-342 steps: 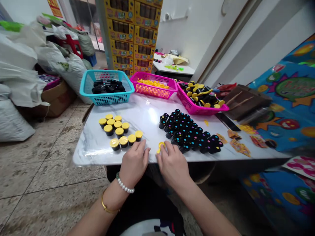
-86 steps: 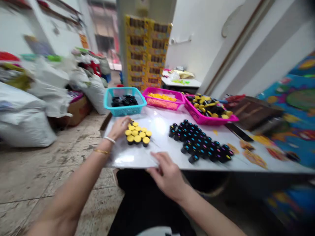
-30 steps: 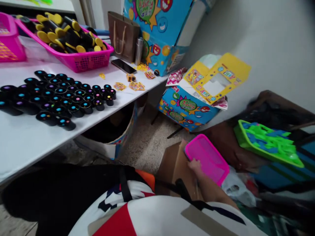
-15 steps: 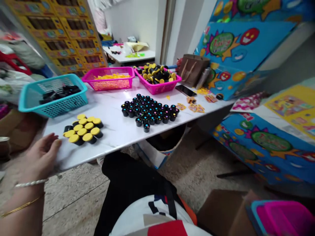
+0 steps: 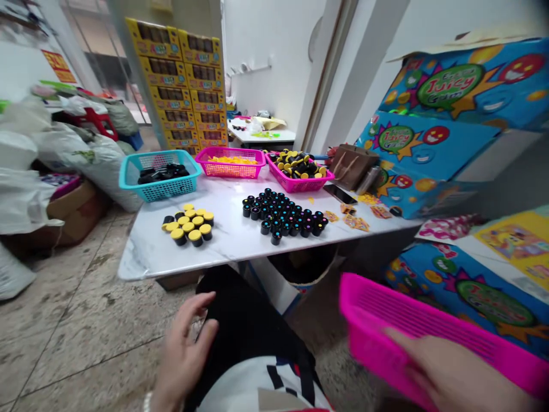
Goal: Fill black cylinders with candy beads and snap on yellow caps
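A magenta plastic basket has just come up at near right, tilted, clamped in the right hand. The left hand is open and empty, well apart. Farther off, yellow-capped black pots and dot-topped black pots stand on the marble table.

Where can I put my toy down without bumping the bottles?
A bare strip of table runs between the yellow-capped bottles and the black bottles, and another along the front edge. The back is crowded by the blue basket and two pink baskets.
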Motion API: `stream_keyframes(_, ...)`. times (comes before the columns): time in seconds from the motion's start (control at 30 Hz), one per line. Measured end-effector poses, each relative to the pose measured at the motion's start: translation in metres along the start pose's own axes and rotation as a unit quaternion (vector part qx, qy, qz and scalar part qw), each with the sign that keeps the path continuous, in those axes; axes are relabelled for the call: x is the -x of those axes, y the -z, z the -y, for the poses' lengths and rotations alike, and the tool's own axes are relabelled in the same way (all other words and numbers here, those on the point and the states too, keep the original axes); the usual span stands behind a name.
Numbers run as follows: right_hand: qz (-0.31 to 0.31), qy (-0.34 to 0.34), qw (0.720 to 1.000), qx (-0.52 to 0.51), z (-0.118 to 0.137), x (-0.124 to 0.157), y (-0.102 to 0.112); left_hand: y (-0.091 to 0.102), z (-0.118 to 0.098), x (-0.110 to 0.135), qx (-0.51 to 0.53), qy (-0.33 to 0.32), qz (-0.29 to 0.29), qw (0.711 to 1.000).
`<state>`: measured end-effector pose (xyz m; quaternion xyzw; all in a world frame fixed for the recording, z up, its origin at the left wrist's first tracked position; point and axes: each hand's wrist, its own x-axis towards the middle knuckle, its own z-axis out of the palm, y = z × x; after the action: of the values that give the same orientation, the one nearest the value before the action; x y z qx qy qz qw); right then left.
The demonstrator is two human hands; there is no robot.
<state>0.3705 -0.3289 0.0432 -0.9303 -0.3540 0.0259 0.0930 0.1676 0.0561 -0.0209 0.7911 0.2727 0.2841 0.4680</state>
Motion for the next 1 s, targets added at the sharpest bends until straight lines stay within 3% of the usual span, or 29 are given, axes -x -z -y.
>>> stream_keyframes(0.07,0.122,0.158,0.980,0.031,0.061,-0.021,-0.001,-0.013,0.004,0.020,0.086,0.070,0.088,0.990)
stream_keyframes(0.17,0.147,0.376,0.913,0.055,0.170,-0.048,-0.001,-0.005,0.006,0.028,0.255,0.181,0.143,0.939)
stream_keyframes(0.27,0.161,0.493,0.851,0.084,0.258,-0.066,-0.019,0.030,0.004,0.025,0.416,0.297,0.123,0.851)
stream_keyframes(0.33,0.181,0.511,0.836,0.089,0.295,-0.075,-0.039,0.055,0.006,0.027,0.469,0.356,0.061,0.806)
stream_keyframes(0.47,0.244,0.540,0.804,0.053,0.318,-0.093,-0.068,0.081,0.029,0.042,0.507,0.369,-0.107,0.771)
stream_keyframes(0.53,0.235,0.560,0.794,0.004,0.316,-0.108,-0.064,0.081,0.047,0.050,0.520,0.367,-0.173,0.752)
stream_keyframes(0.6,0.178,0.569,0.800,-0.069,0.316,-0.133,-0.050,0.077,0.063,0.053,0.533,0.362,-0.211,0.735)
stream_keyframes(0.7,0.044,0.539,0.831,-0.134,0.331,-0.194,-0.026,0.071,0.081,0.048,0.544,0.347,-0.231,0.728)
stream_keyframes(0.77,-0.021,0.474,0.872,-0.120,0.347,-0.245,-0.017,0.068,0.088,0.037,0.546,0.344,-0.229,0.729)
stream_keyframes(0.83,0.019,0.383,0.919,-0.092,0.362,-0.298,-0.014,0.065,0.094,0.022,0.543,0.334,-0.222,0.737)
stream_keyframes(0.93,0.061,0.343,0.933,-0.093,0.370,-0.363,-0.014,0.064,0.099,0.000,0.542,0.300,-0.213,0.755)
stream_keyframes(1.0,0.090,0.344,0.929,-0.101,0.367,-0.391,-0.018,0.066,0.099,-0.010,0.550,0.288,-0.222,0.752)
